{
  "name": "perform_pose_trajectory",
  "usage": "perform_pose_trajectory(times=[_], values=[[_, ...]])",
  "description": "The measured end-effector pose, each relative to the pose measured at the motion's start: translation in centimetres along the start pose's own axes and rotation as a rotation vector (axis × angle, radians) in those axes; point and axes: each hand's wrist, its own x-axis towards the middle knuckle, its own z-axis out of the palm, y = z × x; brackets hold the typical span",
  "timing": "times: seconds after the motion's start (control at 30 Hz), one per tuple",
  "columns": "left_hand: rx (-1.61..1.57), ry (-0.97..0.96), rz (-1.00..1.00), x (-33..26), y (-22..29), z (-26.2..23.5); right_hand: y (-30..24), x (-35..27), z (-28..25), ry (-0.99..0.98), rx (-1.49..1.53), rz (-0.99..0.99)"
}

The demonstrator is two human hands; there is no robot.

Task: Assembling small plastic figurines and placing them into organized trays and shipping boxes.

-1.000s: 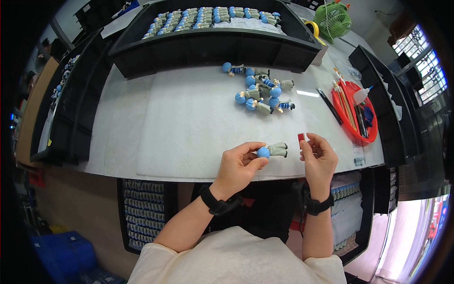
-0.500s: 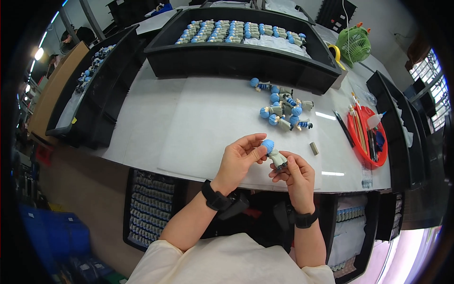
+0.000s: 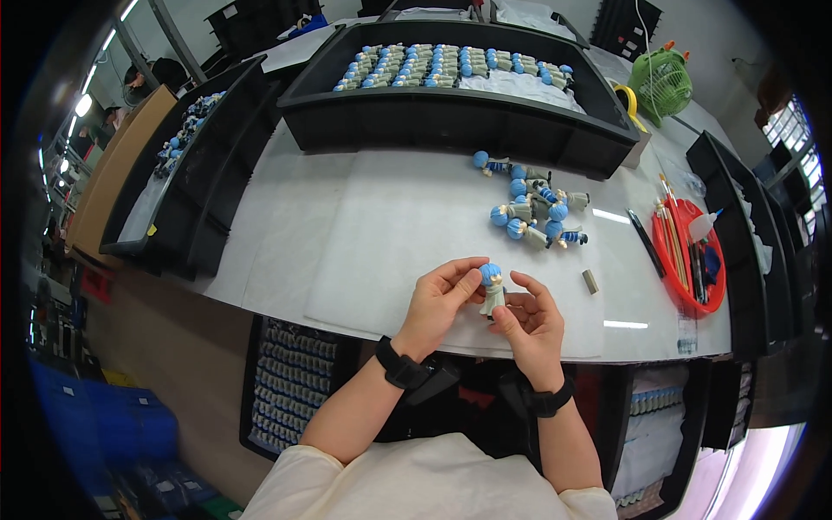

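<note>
A small figurine (image 3: 492,290) with blue hair and a pale grey-green robe stands nearly upright between my hands, above the near part of the white table. My left hand (image 3: 438,303) is closed on its head, thumb and forefinger at the blue hair. At the figurine's lower right, my right hand (image 3: 533,329) has its forefinger raised and its fingers apart. Its thumb tip lies against or just in front of the robe's hem. Farther off to the right lies a loose pile of similar figurines (image 3: 523,210), some in blue stripes.
A black tray (image 3: 451,126) holding rows of figurines stands at the back. Another black tray (image 3: 178,204) is at the left. On the right are a red basket (image 3: 693,305) of brushes and tools, a dark pen (image 3: 646,243) and a small grey block (image 3: 590,282). Filled trays sit below the table edge.
The figurine has turned from tilted to nearly upright, its front more toward me. My right hand's fingers have loosened and spread from its lower end. The left still grips the head.
</note>
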Motion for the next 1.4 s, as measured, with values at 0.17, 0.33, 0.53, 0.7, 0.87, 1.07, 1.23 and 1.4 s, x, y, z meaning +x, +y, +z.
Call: perform_pose_trajectory(times=[0.17,0.33,0.53,0.7,0.87,1.07,1.23,1.4], values=[[0.030,0.028,0.031,0.19,-0.21,0.08,0.74,0.22,-0.16,0.025,-0.145,-0.114],[0.000,0.059,-0.011,0.22,-0.01,-0.20,0.10,-0.05,-0.18,-0.012,-0.050,0.014],[-0.045,0.043,-0.014,0.08,0.21,-0.16,-0.23,-0.25,0.08,-0.004,0.034,0.033],[-0.062,0.028,-0.033,0.11,0.24,-0.12,0.16,-0.26,-0.26,-0.008,-0.027,-0.006],[-0.062,0.039,-0.052,0.00,0.38,-0.03,0.31,-0.25,-0.26,-0.001,-0.052,-0.021],[-0.080,0.031,-0.055,-0.01,0.30,-0.11,0.29,-0.28,-0.21,-0.001,-0.046,-0.017],[-0.070,0.023,-0.054,-0.01,0.38,-0.01,0.33,-0.31,-0.30,0.000,-0.060,-0.029],[-0.069,0.028,-0.048,-0.04,0.41,0.00,0.27,-0.15,-0.11,-0.005,-0.103,-0.099]])
